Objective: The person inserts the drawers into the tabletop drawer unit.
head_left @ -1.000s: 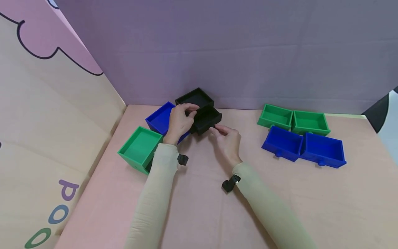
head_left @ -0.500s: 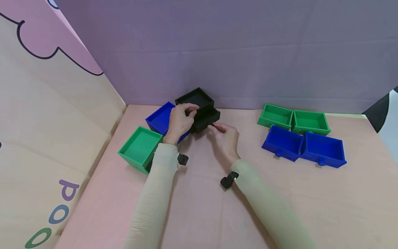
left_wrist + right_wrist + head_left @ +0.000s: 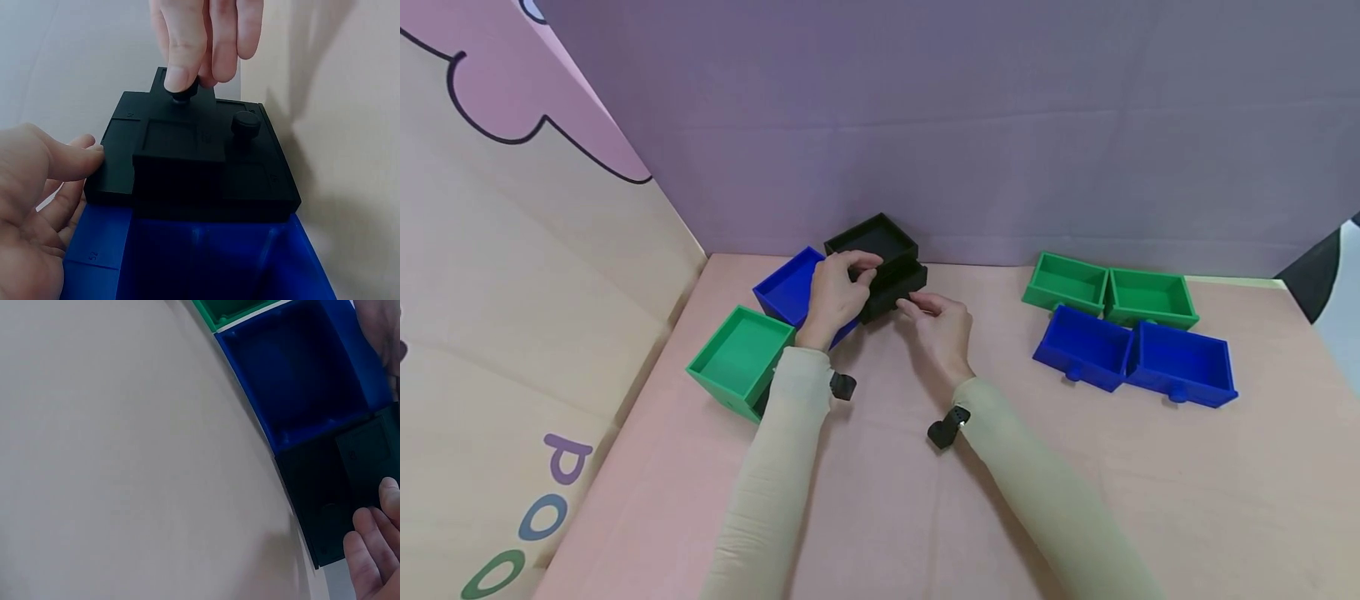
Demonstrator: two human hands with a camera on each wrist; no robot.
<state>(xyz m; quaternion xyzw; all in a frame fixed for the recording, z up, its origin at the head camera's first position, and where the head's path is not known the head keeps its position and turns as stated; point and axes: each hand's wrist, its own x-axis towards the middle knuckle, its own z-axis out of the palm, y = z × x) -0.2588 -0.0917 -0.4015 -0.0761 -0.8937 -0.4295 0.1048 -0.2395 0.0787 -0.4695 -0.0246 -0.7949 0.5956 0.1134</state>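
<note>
In the head view a black cabinet (image 3: 871,237) stands near the back wall, with a black drawer (image 3: 891,292) partly out of its front. My right hand (image 3: 942,329) pinches the drawer's knob between thumb and fingers; the left wrist view shows that knob (image 3: 182,95) under the thumb. Beside it, a second black knob (image 3: 245,125) sits on a drawer front flush with the cabinet. My left hand (image 3: 835,292) grips the cabinet's side, its thumb at the edge and fingers curled behind. A blue cabinet (image 3: 788,287) adjoins the black one, partly hidden by my left hand.
A green cabinet (image 3: 739,354) stands at the left, beside my left sleeve. On the right lie two green drawers (image 3: 1067,282) and, nearer, two blue drawers (image 3: 1086,346). A grey cloth wall (image 3: 970,183) rises behind the pink tabletop (image 3: 880,500).
The black drawer has slid further into the black cabinet, and my right hand has moved left and slightly away from me with it. My left hand has stayed in place.
</note>
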